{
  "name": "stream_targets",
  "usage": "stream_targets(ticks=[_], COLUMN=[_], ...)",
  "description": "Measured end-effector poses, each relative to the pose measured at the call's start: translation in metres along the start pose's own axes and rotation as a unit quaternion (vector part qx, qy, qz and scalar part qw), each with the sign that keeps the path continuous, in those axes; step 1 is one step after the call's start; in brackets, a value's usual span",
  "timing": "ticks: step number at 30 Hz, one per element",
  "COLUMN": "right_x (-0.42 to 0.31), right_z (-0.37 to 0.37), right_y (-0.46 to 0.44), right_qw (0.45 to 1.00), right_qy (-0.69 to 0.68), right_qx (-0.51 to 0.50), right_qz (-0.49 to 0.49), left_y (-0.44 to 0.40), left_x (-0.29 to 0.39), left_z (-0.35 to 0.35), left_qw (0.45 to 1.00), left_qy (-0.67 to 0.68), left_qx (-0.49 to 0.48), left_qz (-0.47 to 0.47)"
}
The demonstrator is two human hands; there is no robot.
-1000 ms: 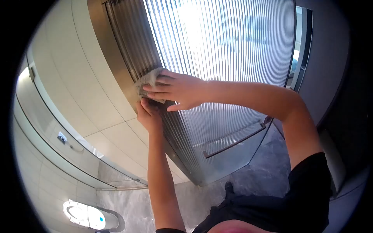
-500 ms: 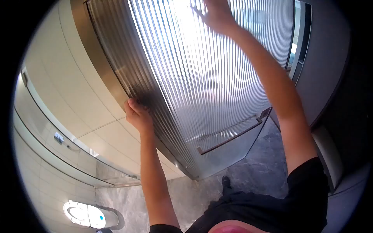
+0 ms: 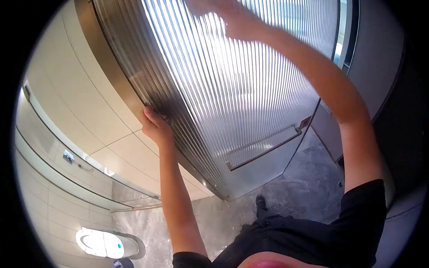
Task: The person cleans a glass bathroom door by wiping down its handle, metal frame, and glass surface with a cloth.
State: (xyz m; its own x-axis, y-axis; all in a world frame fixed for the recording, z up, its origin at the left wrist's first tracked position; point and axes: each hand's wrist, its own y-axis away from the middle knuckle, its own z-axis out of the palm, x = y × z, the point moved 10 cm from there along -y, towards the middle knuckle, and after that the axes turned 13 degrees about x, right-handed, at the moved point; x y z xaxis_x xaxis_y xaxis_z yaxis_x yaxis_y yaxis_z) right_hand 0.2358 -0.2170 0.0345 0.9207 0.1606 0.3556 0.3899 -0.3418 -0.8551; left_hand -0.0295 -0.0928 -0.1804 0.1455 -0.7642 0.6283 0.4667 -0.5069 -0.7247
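Right hand [image 3: 223, 15] shifts work higher up ribbed glass [image 3: 250, 94], grip too blurred to tell; left hand [image 3: 157, 128] pinches metal frame [image 3: 110, 64].

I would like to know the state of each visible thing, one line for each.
Left hand: curled at metal frame
Right hand: raised, blurred, partly cut off
Ribbed glass: upright, bright light through it
Bar handle: fixed on the glass, untouched
Toilet: lid position unclear

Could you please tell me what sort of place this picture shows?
Most likely a bathroom: a white toilet stands at the lower left, beside pale tiled walls, and a ribbed glass panel carries a bar handle.
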Motion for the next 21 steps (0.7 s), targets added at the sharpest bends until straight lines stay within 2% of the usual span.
stream_targets(ticks=[1,3,5,6,7,8,9,11,12,14,16,17,18,19,20,21], right_x=[0.046,0.059,0.038,0.035,-0.018,-0.044,-0.061,-0.133,-0.153,-0.151,-0.143,-0.141,-0.142,-0.141,-0.134,-0.132], right_z=[-0.026,-0.063,-0.061,-0.007,-0.015,0.021,0.058,0.097,0.097,0.105,0.099,0.089,0.079,0.066,0.056,0.045], right_y=[-0.023,-0.018,0.012,0.045,0.067,0.099,0.132,0.197,0.221,0.242,0.214,0.184,0.143,0.106,0.074,0.041], right_qw=[0.994,0.963,0.959,0.982,0.976,0.995,0.989,0.964,0.942,0.916,0.909,0.931,0.926,0.955,0.965,0.956], right_qy=[0.046,0.099,0.082,0.13,0.106,0.068,0.011,-0.008,-0.05,-0.092,-0.069,-0.072,-0.078,0.004,-0.012,0.089], right_qx=[0.103,0.248,0.266,0.064,0.189,0.067,-0.103,-0.23,-0.269,-0.327,-0.337,-0.292,-0.342,-0.195,-0.134,-0.092], right_qz=[-0.004,-0.025,0.052,0.123,0.008,0.004,0.105,-0.13,-0.195,-0.212,-0.237,-0.206,-0.14,-0.222,-0.224,-0.263], left_y=[0.004,0.006,0.004,0.003,0.003,0.003,0.003,0.003,0.003,0.003,0.002,0.003,0.003,0.003,0.003,0.003], left_x=[-0.004,0.009,0.015,0.016,0.018,0.018,0.018,0.015,0.012,0.01,0.014,0.014,0.015,0.015,0.013,0.012], left_z=[0.0,-0.003,-0.005,-0.005,-0.006,-0.006,-0.006,-0.005,-0.004,-0.004,-0.005,-0.005,-0.005,-0.004,-0.005,-0.004], left_qw=[1.0,1.0,1.0,1.0,1.0,1.0,0.999,1.0,0.999,0.999,1.0,1.0,1.0,1.0,1.0,0.999], left_qy=[0.005,0.007,0.012,0.014,0.017,0.02,0.023,0.028,0.03,0.029,0.023,0.023,0.023,0.025,0.029,0.035], left_qx=[-0.013,-0.012,-0.004,0.006,0.017,0.016,0.013,0.0,-0.009,-0.011,0.008,0.006,0.002,-0.003,-0.001,0.001], left_qz=[-0.022,-0.01,0.006,0.012,0.018,0.019,0.02,0.001,-0.018,-0.021,0.012,0.004,-0.003,-0.01,-0.009,-0.008])
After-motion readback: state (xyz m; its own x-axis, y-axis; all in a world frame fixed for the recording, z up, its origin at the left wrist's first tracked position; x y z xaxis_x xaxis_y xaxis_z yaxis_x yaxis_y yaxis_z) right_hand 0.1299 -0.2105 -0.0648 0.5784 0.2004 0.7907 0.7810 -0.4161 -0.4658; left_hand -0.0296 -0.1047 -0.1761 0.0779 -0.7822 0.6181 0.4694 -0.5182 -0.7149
